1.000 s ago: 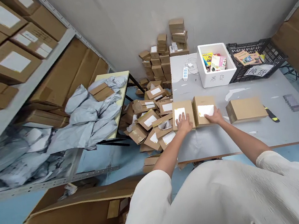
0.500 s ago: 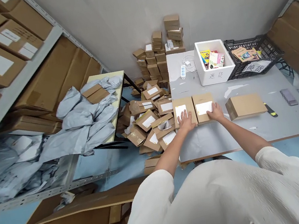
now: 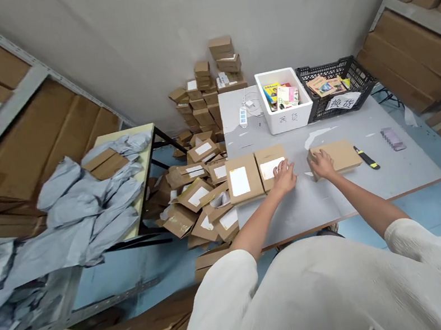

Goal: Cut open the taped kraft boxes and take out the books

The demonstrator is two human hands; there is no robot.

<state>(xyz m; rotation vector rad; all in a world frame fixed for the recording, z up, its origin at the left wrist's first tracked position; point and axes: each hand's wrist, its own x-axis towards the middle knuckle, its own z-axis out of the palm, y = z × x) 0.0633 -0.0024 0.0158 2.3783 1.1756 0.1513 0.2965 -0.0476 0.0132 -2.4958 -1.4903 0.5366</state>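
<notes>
My left hand (image 3: 285, 177), fingers apart, rests at the right edge of a flat cardboard box (image 3: 264, 155) with a white label. Against that box's left side lies a second labelled box (image 3: 251, 180). Farther right, my right hand (image 3: 323, 164) has its fingers bent over the left end of a plain cardboard box (image 3: 342, 155); its underside is hidden. All three boxes lie on the grey table (image 3: 292, 209). A black and yellow utility knife (image 3: 366, 157) lies just right of the plain box.
A white foam box (image 3: 290, 119) and a black crate (image 3: 321, 108) hold booklets at the back. A power strip (image 3: 243, 117) lies left of them. Loose cartons (image 3: 183, 220) heap beside the table. Grey mailer bags (image 3: 104, 208) cover a side table. A pixelated item (image 3: 393, 139) lies right.
My right hand has left the labelled box for the plain box. My left hand has shifted from the left labelled box to the right one. The view has turned to the right.
</notes>
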